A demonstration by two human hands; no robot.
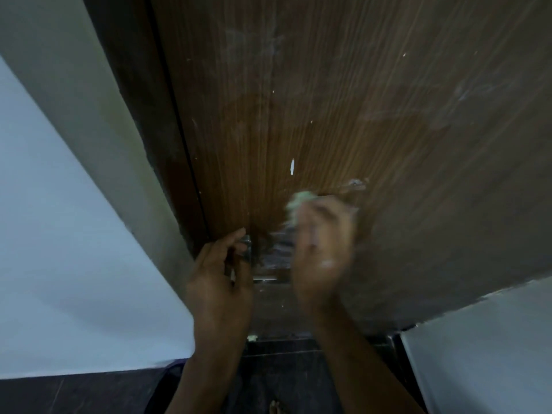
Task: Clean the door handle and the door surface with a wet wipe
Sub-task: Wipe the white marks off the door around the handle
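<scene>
A brown wood-grain door (328, 100) fills the upper middle of the head view, with white flecks and smears on it. Low on it sits the metal door handle (276, 255), partly hidden behind my hands. My right hand (324, 249) is blurred and grips a pale green wet wipe (297, 201) against the door just above the handle. My left hand (219, 273) hovers by the handle's left end near the door edge, fingers loosely curled, holding nothing that I can make out.
A dark door frame (143, 115) and a pale wall (44, 204) stand at the left. Another light wall (493, 354) is at the lower right. Dark floor tiles (283, 369) lie below, where a bare foot (276, 407) shows.
</scene>
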